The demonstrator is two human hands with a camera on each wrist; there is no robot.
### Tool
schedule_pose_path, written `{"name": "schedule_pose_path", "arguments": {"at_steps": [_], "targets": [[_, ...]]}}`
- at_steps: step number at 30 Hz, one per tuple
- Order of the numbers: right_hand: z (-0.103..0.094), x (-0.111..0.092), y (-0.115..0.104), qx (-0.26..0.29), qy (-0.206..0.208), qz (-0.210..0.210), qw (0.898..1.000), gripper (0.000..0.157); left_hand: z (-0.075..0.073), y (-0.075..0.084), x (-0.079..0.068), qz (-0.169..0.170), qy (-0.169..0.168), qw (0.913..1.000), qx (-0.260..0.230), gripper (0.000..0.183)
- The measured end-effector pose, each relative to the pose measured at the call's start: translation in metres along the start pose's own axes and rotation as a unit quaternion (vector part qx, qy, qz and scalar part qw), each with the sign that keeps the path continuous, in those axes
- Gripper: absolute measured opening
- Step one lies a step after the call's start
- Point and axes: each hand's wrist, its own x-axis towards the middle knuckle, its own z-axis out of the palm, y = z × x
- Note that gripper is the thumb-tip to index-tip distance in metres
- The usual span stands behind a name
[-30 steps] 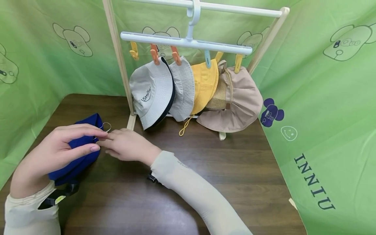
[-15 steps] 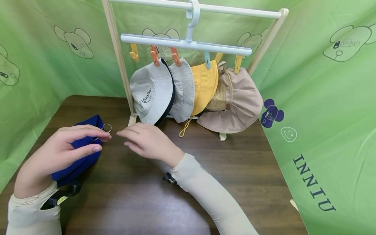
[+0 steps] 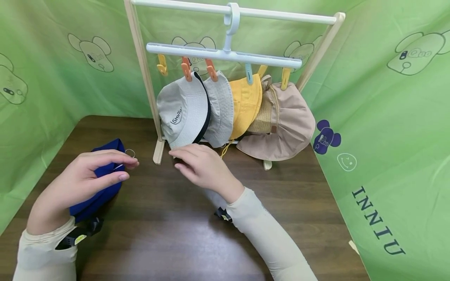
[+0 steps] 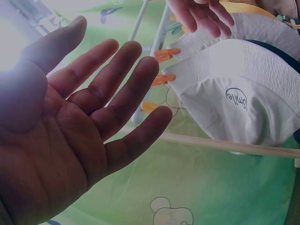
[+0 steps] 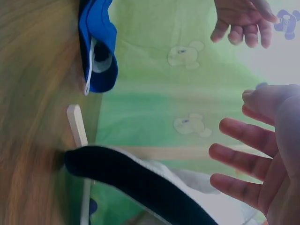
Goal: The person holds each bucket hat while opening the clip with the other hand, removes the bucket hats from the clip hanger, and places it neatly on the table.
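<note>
My left hand (image 3: 84, 177) is held above a blue hat (image 3: 100, 195) on the left of the table, fingers extended and palm bare in the left wrist view. A thin pale cord loops out beside the hat. My right hand (image 3: 207, 168) hovers in front of the rack, fingers relaxed and holding nothing. Behind it hangs a white bucket hat (image 3: 183, 105) marked "Smile", with a dark lining, on an orange clothespin (image 3: 186, 69). Next to it hang a grey hat (image 3: 221, 109), a yellow hat (image 3: 244, 101) and a pinkish-beige wide-brimmed hat (image 3: 293, 113).
A pale blue hanger (image 3: 225, 54) hooks over the white top rod (image 3: 281, 15) of a wooden rack. An unused yellow clothespin (image 3: 162, 65) dangles at its left end. The brown table (image 3: 168, 234) is bordered by green printed curtains (image 3: 397, 136).
My right hand has drawn away from the left hand, moving right along the front of the rack. The left hand has barely shifted over the blue hat, and the hanging hats look the same.
</note>
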Motion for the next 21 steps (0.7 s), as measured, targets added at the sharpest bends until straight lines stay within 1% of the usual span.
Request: {"name": "schedule_pose_path", "arguments": {"at_steps": [5,8,14,21], "targets": [[-0.01,-0.013,0.007,0.009,0.021,0.014,1.0,0.032,0.002,0.002,0.001,-0.02,-0.005,0.9998,0.003,0.042],[-0.016,-0.019,0.011,0.018,0.036,0.021,0.999,0.032,0.003,0.003,0.003,-0.029,-0.01,0.9995,0.0,0.039],[-0.026,-0.029,0.019,0.026,0.051,0.043,0.997,0.034,0.009,0.001,0.005,-0.032,-0.017,0.9993,-0.007,0.038],[-0.033,-0.034,0.025,0.028,0.059,0.076,0.995,0.033,0.012,0.0,0.005,-0.032,-0.018,0.9993,-0.002,0.046]]}}
